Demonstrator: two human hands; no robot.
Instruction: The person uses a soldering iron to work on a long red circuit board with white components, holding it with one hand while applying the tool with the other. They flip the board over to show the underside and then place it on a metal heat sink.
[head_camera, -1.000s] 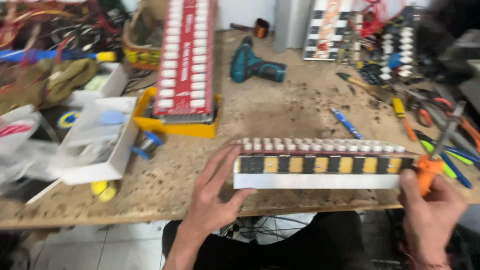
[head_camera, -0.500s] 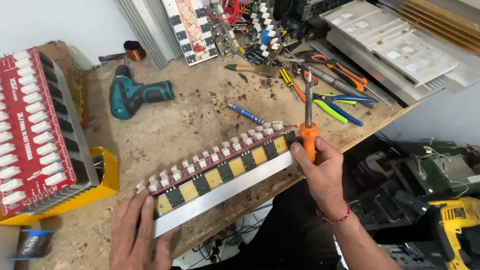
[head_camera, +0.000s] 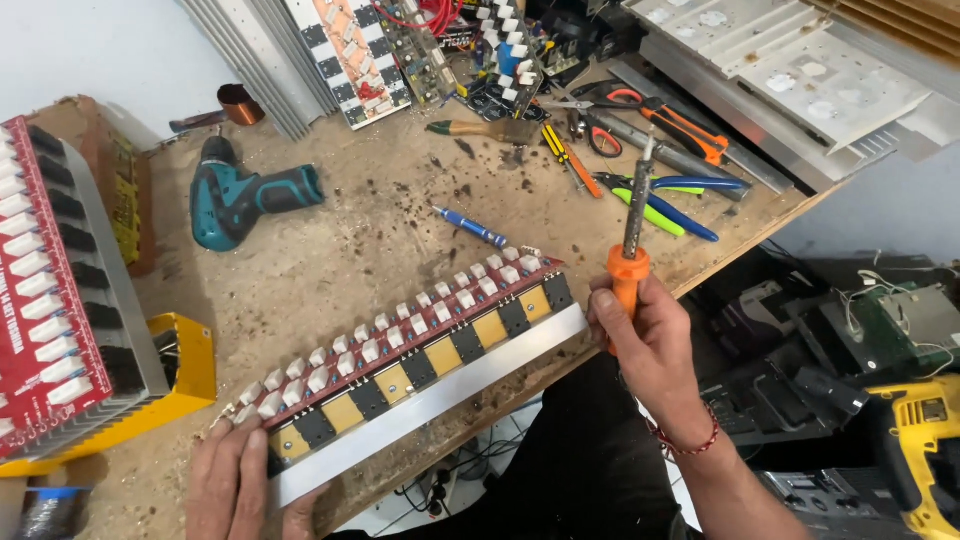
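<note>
Along the near edge of the worktop (head_camera: 380, 250), a long circuit board assembly (head_camera: 410, 360) is laid diagonally, with a row of white blocks along its far side, black and yellow squares in the middle and a pale metal strip on the near side. Its near-left end is pressed down by the left hand (head_camera: 235, 485), whose fingers are laid flat and spread over it. The right hand (head_camera: 650, 335) is closed around the orange handle of a soldering iron (head_camera: 630, 250), held upright just beside the right end of the assembly, tip upward.

Behind the assembly, a small blue screwdriver (head_camera: 470, 227) is seen lying on the bare wood, close to the far edge of the board. Farther back, a teal cordless drill (head_camera: 245, 195) is laid on its side. To the right of it, pliers with blue and green handles (head_camera: 665, 200), orange-handled cutters (head_camera: 675, 120) and a yellow-and-black screwdriver (head_camera: 570, 160) are scattered. At the left, a second red board (head_camera: 50, 300) is rested on a yellow box (head_camera: 190, 360). Further boards and metal strips are stacked at the back.

The worktop is of scratched, stained wood. Below its right edge, a yellow power tool (head_camera: 920, 440) and dark equipment are seen on the floor.
</note>
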